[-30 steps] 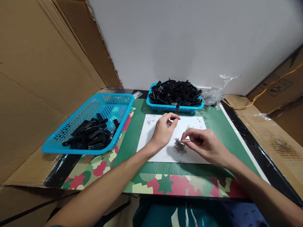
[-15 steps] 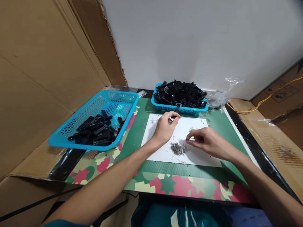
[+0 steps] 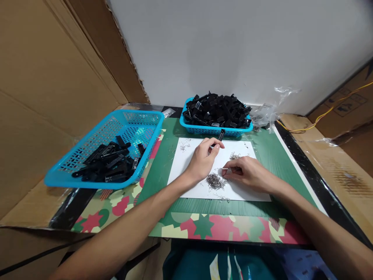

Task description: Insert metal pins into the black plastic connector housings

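My left hand is closed on a narrow black plastic piece, whose end sticks up past the fingers. Lower and to the right, my right hand pinches a thin, pale, rod-like thing; most of it is hidden in the fingers. The right fingertips hover beside a pile of small bent metal wire pieces on a white sheet. Behind that hand lies a smaller heap of wire pieces. A few more are scattered at the sheet's upper left.
A blue basket at the back is heaped with black plastic parts. To the left, a larger blue basket holds several black pieces. Cardboard walls the left side. Clear plastic bags and a yellow cable lie back right.
The view has shifted slightly. My right hand has moved a little left, closer to the wire pile. The black piece in my left hand now leans more to the right.
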`<state>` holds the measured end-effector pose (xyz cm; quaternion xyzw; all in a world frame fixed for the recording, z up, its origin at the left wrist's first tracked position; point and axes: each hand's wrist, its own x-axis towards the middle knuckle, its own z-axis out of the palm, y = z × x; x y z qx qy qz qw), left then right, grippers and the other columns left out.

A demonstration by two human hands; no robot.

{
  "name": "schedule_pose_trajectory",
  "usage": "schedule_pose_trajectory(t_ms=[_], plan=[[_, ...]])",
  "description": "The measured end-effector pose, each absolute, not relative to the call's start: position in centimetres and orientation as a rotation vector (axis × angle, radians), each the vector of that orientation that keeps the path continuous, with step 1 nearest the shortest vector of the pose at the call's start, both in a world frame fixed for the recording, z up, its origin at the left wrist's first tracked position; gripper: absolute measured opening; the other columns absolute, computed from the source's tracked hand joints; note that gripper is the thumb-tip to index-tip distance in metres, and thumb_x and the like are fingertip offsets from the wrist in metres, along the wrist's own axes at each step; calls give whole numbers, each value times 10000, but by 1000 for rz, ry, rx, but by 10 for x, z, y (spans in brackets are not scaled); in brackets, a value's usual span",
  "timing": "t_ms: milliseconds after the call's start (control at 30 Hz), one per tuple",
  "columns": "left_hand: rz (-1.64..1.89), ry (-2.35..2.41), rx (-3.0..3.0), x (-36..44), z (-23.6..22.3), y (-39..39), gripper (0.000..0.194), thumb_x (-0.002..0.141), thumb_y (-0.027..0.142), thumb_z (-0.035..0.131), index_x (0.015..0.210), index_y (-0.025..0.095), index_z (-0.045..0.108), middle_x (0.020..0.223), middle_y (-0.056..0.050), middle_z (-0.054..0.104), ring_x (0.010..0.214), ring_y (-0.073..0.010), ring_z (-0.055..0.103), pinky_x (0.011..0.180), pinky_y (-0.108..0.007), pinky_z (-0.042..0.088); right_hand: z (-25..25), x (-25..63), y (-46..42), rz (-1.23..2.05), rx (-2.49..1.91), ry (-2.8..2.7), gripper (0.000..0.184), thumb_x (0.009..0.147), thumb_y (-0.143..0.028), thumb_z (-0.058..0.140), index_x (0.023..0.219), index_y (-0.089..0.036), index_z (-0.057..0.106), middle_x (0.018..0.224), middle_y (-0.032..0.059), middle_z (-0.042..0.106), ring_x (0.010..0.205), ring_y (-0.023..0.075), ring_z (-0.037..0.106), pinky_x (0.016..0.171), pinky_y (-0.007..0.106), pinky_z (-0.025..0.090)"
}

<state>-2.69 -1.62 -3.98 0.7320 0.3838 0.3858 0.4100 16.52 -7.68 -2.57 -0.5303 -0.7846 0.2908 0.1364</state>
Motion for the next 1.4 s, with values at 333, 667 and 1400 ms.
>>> schedule_pose_trajectory(t_ms=[333, 667, 1400], plan=[[924, 921, 1851, -27, -39, -19, 217, 1029, 241, 504, 979, 194, 710, 1006, -42, 660, 847, -172, 555, 759, -324, 425, -23, 175, -80, 1192, -1363, -1992, 183, 991, -324, 619, 869, -193, 655, 700, -44, 459, 643, 120, 373, 582, 266, 279], [826, 724, 1883, -31, -23, -27, 185, 995, 333, 586, 982, 200, 714, 979, -38, 637, 845, -179, 550, 753, -319, 421, -22, 174, -78, 1340, -1139, -1440, 342, 911, -503, 752, 911, -180, 639, 693, -46, 475, 609, 104, 358, 554, 255, 272], [827, 537, 2014, -43, -19, -21, 171, 816, 219, 591, 928, 195, 717, 957, -53, 575, 866, -213, 538, 768, -350, 457, -45, 143, -91, 1320, -1027, -1006, 284, 854, -435, 818, 900, -178, 709, 514, -103, 358, 477, 68, 225, 468, 253, 153]])
